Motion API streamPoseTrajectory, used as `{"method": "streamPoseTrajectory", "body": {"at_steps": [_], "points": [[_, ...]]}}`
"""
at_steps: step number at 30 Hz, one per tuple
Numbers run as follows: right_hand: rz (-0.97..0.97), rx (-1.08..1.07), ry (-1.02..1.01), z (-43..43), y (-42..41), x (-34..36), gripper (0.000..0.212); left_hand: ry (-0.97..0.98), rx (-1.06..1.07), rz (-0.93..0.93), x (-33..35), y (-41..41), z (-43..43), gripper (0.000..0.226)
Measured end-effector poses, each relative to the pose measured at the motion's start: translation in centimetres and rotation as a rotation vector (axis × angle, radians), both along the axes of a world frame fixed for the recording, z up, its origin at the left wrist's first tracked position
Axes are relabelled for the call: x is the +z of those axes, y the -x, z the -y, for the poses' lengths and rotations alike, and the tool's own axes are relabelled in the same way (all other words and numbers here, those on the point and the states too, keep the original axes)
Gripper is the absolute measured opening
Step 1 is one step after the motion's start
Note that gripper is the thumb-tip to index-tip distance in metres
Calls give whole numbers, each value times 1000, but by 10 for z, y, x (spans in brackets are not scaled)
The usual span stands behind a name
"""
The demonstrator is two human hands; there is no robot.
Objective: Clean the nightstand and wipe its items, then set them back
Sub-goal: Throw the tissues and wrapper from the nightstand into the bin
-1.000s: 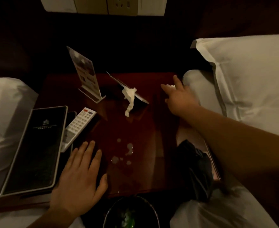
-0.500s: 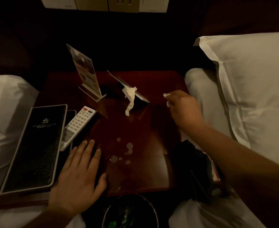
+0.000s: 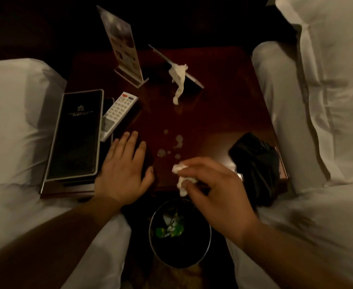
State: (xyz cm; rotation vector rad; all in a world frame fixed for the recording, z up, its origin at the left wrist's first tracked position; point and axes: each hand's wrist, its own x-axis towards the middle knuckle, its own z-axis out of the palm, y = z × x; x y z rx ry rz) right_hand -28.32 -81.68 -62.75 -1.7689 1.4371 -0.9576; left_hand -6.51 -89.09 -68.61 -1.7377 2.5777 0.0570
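Two hands over nightstand (image 3: 213, 105) — right hand (image 3: 217, 190) grip pinching crumpled tissue (image 3: 182, 178), left hand (image 3: 123, 172) flat, fingers spread.

i count one nightstand (image 3: 223, 113), one remote (image 3: 118, 115), one black folder (image 3: 76, 135), one upright card stand (image 3: 124, 45) and one tissue box (image 3: 192, 80). one waste bin (image 3: 161, 249), one crumpled tissue (image 3: 182, 178). two hands, two pillows.
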Motion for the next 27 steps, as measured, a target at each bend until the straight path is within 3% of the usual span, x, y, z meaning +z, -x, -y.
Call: {"method": "streamPoseTrajectory", "body": {"at_steps": [4, 9, 15, 18, 27], "points": [[-2, 78, -66, -47, -13, -35, 20, 11, -1, -10, -2, 1, 1, 70], [-62, 28, -416, -89, -12, -102, 16, 22, 1, -16, -3, 1, 0, 68], [-153, 44, -619, -97, -14, -140, 41, 20, 5, -24, 0, 0, 1, 67], [-152, 11, -586, -96, -11, -132, 38, 18, 6, -25, 0, 1, 0, 67], [-89, -9, -169, -7, -6, -20, 23, -9, -4, -50, 1, 1, 3, 68]]}}
